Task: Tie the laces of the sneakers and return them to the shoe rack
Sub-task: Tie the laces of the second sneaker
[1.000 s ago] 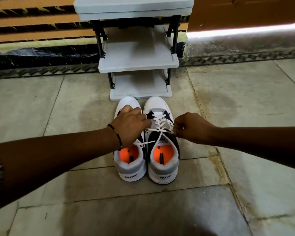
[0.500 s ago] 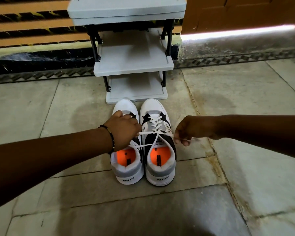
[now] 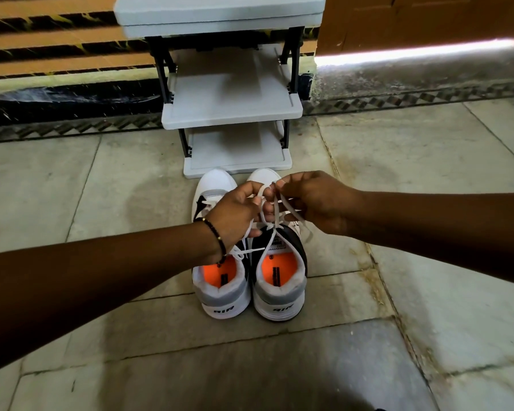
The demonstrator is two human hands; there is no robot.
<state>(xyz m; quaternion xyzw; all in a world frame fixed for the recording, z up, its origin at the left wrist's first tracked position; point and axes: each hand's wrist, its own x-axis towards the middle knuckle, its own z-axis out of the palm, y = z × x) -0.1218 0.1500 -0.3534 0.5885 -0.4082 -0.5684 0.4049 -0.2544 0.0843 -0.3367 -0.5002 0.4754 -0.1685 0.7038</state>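
Note:
Two white, grey and black sneakers with orange insoles stand side by side on the floor, heels toward me: the left sneaker (image 3: 220, 292) and the right sneaker (image 3: 281, 289). Both hands meet above the right sneaker's tongue. My left hand (image 3: 235, 215) pinches one strand of its white lace (image 3: 275, 221). My right hand (image 3: 315, 203) pinches the other strand, and the two strands cross between the fingertips. The left sneaker's lace lies loose under my left wrist. The grey shoe rack (image 3: 232, 111) stands just beyond the toes.
The rack has three grey shelves on black posts, with nothing on the visible shelves, and it backs onto a striped wall. A brown door (image 3: 428, 19) with a bright gap beneath it is at the far right. Stone floor tiles (image 3: 428, 173) surround the shoes.
My hands were apart, pulling the right sneaker's lace sideways. They have now come together above the shoe and lifted the strands so that they cross.

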